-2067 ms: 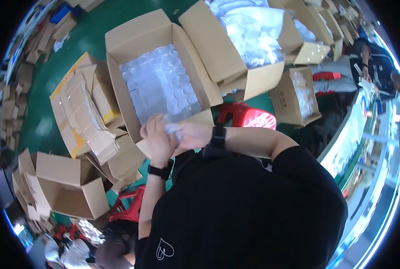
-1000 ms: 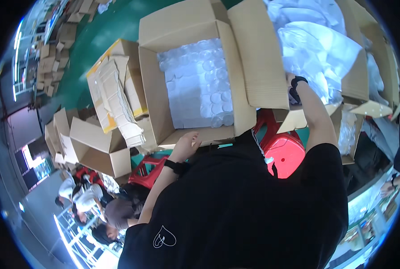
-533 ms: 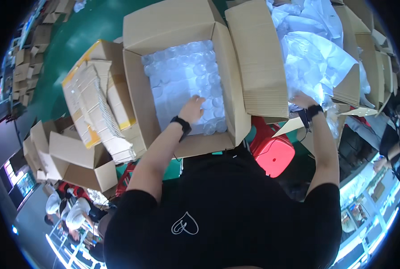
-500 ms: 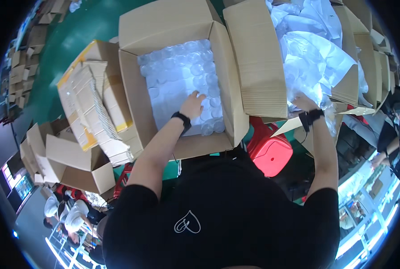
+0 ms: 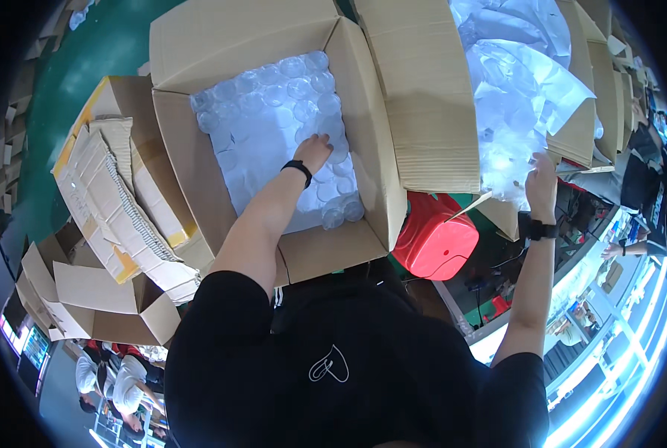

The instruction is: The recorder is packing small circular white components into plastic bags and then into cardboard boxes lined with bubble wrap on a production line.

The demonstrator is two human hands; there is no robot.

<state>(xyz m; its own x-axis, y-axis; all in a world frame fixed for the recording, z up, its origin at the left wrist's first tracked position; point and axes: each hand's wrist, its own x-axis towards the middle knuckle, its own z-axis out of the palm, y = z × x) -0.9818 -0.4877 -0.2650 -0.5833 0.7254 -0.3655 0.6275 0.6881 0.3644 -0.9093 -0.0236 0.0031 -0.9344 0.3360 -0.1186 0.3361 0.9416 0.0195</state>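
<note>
In the open cardboard box in front of me, clear round plastic pieces stand packed along the far and right sides on a white sheet. My left hand reaches over them at the right side, its fingers curled down on one clear round piece. My right hand is at the near right edge of a second box, beside white plastic wrapping and more clear pieces. Its fingers are bent together, and what they hold, if anything, is hidden.
A red plastic stool stands between the boxes. Left lie a flattened carton and an open empty box. More cartons line the right. Other people are at lower left, and another person's arm shows at right.
My left hand has shifted within the box and its fingers have curled in. The right hand has drawn back from among the wrapping to its right edge. The whole view has shifted.
</note>
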